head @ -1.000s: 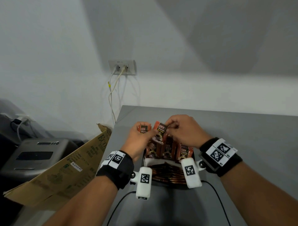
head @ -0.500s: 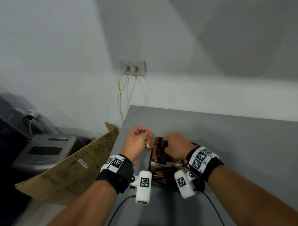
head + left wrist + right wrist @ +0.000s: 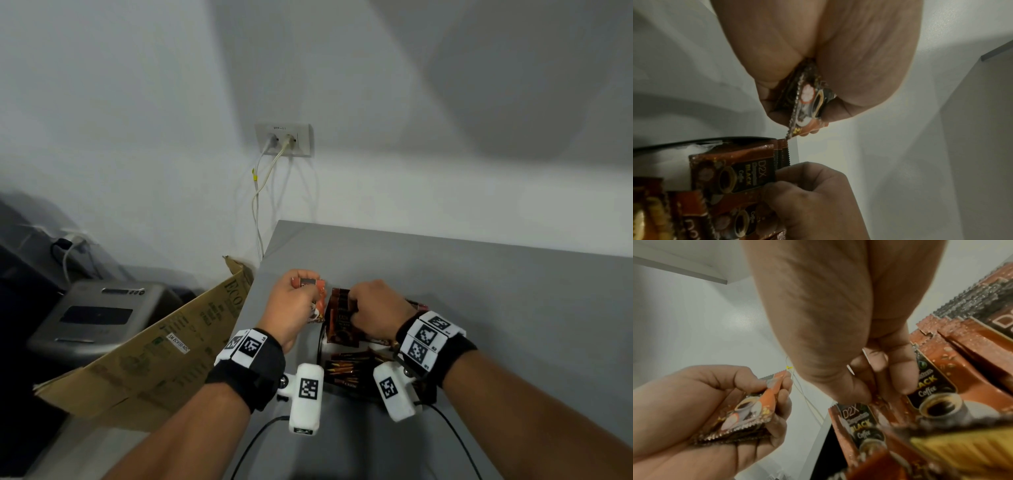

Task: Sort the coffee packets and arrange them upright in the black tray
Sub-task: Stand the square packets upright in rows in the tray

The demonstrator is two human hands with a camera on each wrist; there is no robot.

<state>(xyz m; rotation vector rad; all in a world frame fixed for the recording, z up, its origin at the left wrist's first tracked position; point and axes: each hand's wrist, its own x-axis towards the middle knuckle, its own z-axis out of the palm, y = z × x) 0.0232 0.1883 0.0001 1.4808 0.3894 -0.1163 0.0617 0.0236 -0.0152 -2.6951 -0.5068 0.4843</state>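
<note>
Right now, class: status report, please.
Left hand grips orange packets. Right hand pinches brown packets standing in black tray. Nothing blocking.

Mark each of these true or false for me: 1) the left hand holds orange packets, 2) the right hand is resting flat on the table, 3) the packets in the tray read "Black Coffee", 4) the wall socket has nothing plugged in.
1) True: the left hand grips a few orange packets.
2) False: the right hand pinches the top of a brown packet in the black tray.
3) True: the brown packet shows "D2X Black Coffee".
4) False: the wall socket has two white plugs in it, with cables hanging down.
</note>
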